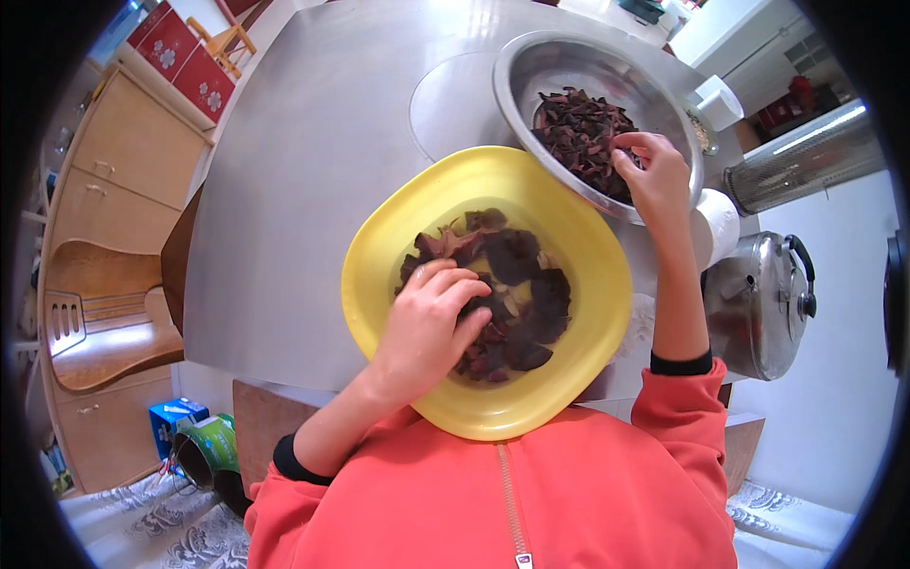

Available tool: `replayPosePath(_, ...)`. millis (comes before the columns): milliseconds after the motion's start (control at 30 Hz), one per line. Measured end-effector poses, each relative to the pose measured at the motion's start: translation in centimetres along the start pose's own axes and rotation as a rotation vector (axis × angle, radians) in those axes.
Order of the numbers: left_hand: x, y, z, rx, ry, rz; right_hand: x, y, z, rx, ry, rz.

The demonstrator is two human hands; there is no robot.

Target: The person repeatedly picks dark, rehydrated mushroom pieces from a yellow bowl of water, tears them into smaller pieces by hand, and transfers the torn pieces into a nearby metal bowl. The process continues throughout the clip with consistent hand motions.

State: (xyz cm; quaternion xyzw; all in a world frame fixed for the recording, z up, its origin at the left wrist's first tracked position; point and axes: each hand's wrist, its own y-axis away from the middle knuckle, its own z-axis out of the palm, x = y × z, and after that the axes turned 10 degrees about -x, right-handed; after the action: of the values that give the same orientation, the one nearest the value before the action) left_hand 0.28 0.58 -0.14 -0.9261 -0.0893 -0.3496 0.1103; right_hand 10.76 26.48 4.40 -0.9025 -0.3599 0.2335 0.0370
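Note:
A yellow plastic basin point(377, 263) with liquid and dark, reddish-brown leafy pieces point(551, 295) lies close to my body on the metal table. My left hand point(437, 320) is inside it, fingers bent over the dark pieces; whether it grips any is hidden. Beyond the basin, to the right, a large stainless steel bowl point(519, 71) holds a heap of smaller torn dark pieces point(583, 135). Over the right side of this heap is my right hand point(648, 167), thumb and forefinger pinched close on a small dark piece.
A metal kettle point(753, 306) and a white paper roll point(716, 224) stand right of the bowl, with another white roll point(721, 107) further back. A wooden chair point(106, 270) is at the left of the metal table point(298, 178), before wooden cabinets point(135, 135).

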Motion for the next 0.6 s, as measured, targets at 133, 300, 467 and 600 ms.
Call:
replayPosePath(133,-1.9,-0.9,-0.3,0.069,-0.296,-0.021,-1.4,4.9,0.5,-0.232,-0.755,-0.041)
replayPosePath(300,-2.1,-1.6,0.2,0.054,-0.238,-0.006,-3.3,9.1,0.7,-0.715,-0.412,-0.239)
replayPosePath(467,-2.2,-0.9,-0.2,0.024,-0.164,0.004,-3.1,10.5,1.3,-0.759,-0.194,-0.24)
replayPosePath(600,-2.7,-1.3,-0.1,0.035,-0.178,0.046,-2.3,11.0,1.4,-0.75,-0.093,-0.283)
